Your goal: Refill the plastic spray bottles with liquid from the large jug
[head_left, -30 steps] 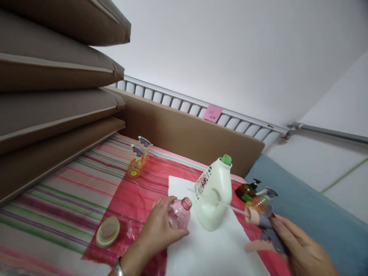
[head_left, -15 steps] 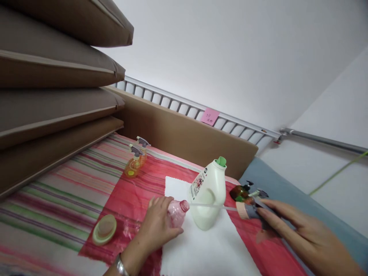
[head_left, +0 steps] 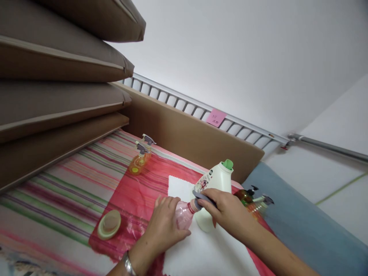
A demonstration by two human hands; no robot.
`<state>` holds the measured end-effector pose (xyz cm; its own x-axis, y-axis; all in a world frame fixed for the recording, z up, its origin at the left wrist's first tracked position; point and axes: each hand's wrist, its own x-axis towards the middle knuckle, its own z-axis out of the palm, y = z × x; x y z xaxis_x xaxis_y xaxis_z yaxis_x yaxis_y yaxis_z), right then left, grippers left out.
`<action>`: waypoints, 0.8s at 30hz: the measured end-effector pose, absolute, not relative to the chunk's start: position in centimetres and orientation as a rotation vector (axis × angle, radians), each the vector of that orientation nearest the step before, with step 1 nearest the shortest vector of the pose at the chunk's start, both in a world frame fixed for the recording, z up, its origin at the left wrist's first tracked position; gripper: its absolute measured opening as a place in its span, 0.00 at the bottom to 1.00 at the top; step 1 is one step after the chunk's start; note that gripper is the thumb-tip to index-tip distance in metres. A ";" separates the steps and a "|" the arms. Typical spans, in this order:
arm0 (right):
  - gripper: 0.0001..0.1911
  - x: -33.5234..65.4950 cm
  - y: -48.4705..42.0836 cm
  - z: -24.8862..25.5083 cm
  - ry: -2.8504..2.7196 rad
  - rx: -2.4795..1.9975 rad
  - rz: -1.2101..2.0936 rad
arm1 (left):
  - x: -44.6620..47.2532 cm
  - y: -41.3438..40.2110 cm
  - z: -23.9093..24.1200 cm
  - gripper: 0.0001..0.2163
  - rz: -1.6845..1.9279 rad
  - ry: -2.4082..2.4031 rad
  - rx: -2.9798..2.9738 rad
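Observation:
My left hand is wrapped round a clear pink bottle that stands on or just above a white cloth. On the bottle's neck sits a grey spray head with a pale pink collar, and my right hand grips it from the right. Its tube is now out of sight, apparently inside the bottle. Directly behind my right hand stands a large white jug with a green spout, partly covered by that hand.
Two yellow spray bottles stand at the back left. A pale green cap lies at the left on the red sheet. A brown pump bottle and another spray bottle are at the right. Stacked cushions rise at the left.
My right hand has moved left, bringing the spray head from beside the jug onto the pink bottle's neck. The tube has gone from view. My left hand keeps its hold.

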<state>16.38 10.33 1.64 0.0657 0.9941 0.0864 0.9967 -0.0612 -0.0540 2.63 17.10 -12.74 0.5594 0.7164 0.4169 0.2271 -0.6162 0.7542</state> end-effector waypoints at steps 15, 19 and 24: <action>0.14 17.3 10.8 1.8 -1.800 -2.300 0.176 | 2.9 17.1 -13.1 0.32 1.009 0.764 2.076; 0.15 17.2 10.8 1.8 -1.785 -2.255 0.119 | 3.0 17.1 -13.0 0.32 1.014 0.767 2.077; 0.15 17.1 11.0 1.2 -1.758 -2.270 0.186 | 3.0 17.0 -13.1 0.31 1.015 0.758 2.040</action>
